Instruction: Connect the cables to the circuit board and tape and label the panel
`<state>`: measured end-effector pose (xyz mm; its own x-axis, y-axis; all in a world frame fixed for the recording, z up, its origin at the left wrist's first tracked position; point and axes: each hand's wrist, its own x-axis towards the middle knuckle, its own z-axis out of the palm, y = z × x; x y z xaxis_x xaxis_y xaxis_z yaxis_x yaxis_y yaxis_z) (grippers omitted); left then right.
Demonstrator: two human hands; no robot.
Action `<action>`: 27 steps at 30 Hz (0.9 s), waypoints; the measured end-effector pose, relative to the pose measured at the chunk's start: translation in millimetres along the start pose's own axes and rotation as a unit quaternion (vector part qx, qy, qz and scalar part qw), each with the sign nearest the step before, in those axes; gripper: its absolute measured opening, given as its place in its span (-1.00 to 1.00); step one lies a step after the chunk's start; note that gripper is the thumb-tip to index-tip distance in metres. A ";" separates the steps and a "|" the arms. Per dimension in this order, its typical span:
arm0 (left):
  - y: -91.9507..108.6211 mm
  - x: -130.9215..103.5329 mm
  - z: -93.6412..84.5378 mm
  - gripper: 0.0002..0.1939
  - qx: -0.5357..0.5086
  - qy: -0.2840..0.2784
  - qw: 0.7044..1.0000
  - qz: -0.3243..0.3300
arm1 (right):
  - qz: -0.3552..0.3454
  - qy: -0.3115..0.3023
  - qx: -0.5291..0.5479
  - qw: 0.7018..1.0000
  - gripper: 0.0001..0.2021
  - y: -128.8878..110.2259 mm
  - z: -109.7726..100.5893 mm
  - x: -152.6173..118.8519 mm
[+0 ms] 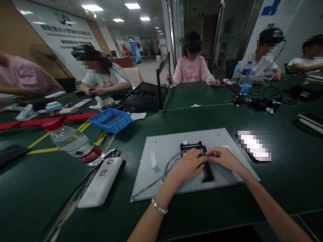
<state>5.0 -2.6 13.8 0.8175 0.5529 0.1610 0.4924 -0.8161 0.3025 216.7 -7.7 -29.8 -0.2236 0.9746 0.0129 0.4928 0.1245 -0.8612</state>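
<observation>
The black frame (208,173) lies flat on the white panel (166,141), a little right of the panel's middle, with both hands over it. Its long axis appears to run away from the person, though the hands hide much of it: the far end points up and slightly left in the view, and the near end comes down toward the person and slightly right. The far bar crosses from left to right, roughly in line with the panel's far edge, and the right rail shows below the fingers down to the near corner.

The left hand (190,164) reaches across the frame from the near left, palm down, its fingers bent and partly spread; whether they grip the frame or only rest on it, I cannot tell. The right hand (223,158) comes in from the right, its fingers curled in and nearly meeting the left fingertips above the right rail; how closely the tips meet, and whether they hold anything small, I cannot tell.

Grey cables (165,171) curve out from the frame's left side toward the panel's near left corner. A small white block (153,161) sits left of them. Beyond the panel's right edge lies a phone (253,144), its long axis slanting from far left to near right
</observation>
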 end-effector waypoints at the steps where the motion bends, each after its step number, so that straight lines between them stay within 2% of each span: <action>1: 0.2 0.3 0.2 -0.70 0.003 -0.001 1.000 -0.001 | -0.006 0.013 -0.017 1.000 -0.82 0.0 1.0 -0.7; 5: -0.3 1.2 1.3 -0.71 0.009 -0.003 1.000 -0.001 | -0.014 0.046 -0.047 0.998 -0.83 -0.5 4.1 -3.3; 12: -1.4 0.7 2.4 -0.62 0.002 -0.001 1.000 -0.005 | -0.005 0.073 -0.010 0.997 -0.81 1.8 -0.3 -5.7; 17: -6.6 2.9 -9.0 -0.62 0.006 0.028 0.999 -0.020 | -0.003 0.100 0.000 0.995 -0.79 7.1 -6.2 -5.8; 19: -14.8 1.2 -20.3 -0.67 0.018 0.062 0.996 -0.054 | -0.007 0.112 0.000 0.994 -0.78 7.9 -7.0 -6.1; 22: -36.7 -12.3 -39.6 -0.70 0.045 0.129 0.981 -0.141 | -0.008 0.122 0.001 0.993 -0.77 8.4 -6.5 -6.7; 24: -56.5 -31.1 -48.8 -0.69 0.067 0.160 0.961 -0.216 | -0.009 0.127 -0.001 0.992 -0.77 8.8 -5.6 -7.0; 27: -87.8 -68.8 -51.7 -0.65 0.079 0.159 0.926 -0.332 | -0.011 0.127 -0.003 0.992 -0.78 8.8 -4.5 -7.6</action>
<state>-109.9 39.7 24.7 0.2006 0.9430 0.2655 0.9135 -0.2779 0.2970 226.5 -13.1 -35.2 -0.0154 0.9870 0.1601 0.4957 0.1466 -0.8560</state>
